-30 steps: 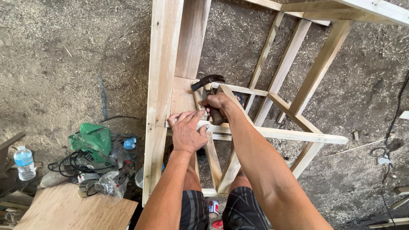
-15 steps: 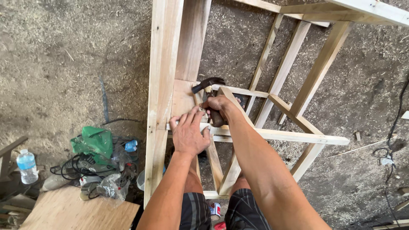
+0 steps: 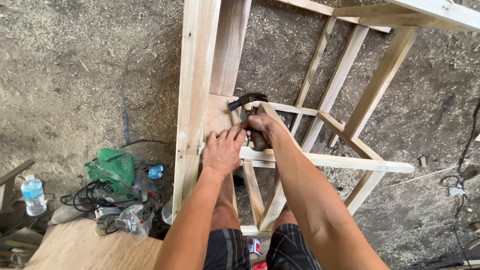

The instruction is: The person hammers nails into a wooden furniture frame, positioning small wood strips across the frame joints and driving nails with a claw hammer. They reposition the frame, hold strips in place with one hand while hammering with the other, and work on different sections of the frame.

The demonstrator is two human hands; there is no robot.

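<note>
Dark-headed claw hammer with a brown handle, gripped in the right hand, fist wrapped tight round the handle just below the head. Head raised a little above the pale unfinished timber frame, over the spot where a thin pale cross rail meets the wide upright board. Left hand pressed flat, palm down, on that joint, fingers spread and holding nothing, fingertips close to the right fist. Whether a nail sits under the fingers: cannot tell. Both forearms stretched out from the bottom edge, above knees in dark plaid shorts. Frame standing on grey, sawdust-strewn ground, slanted braces running off to the upper right. To the left, near the frame's foot: a green power tool in a tangle of black cord, a clear plastic water bottle with a blue label, a sheet of light plywood. Far right, a black cable trailing across the ground.
</note>
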